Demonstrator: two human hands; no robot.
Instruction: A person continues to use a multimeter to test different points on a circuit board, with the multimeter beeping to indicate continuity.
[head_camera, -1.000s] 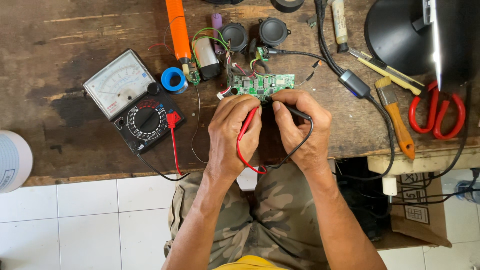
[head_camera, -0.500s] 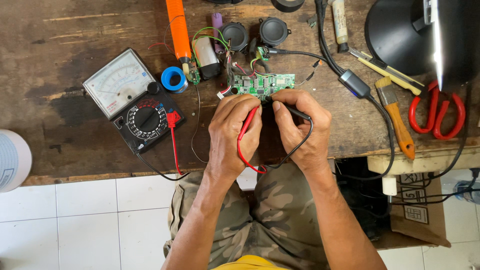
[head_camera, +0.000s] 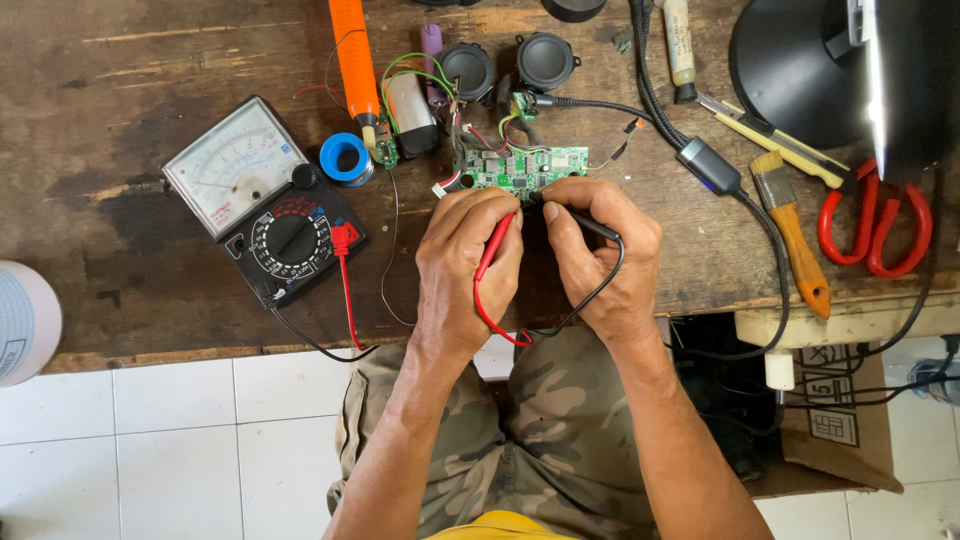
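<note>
Our left hand (head_camera: 468, 262) pinches the red probe (head_camera: 492, 250) and our right hand (head_camera: 600, 258) the black probe (head_camera: 585, 224), tips hidden behind our fingers at the near edge of the green circuit board (head_camera: 520, 168). Since a second ago, nothing has shifted.

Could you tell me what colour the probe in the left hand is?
Red probe, in the left hand; head view.
</note>
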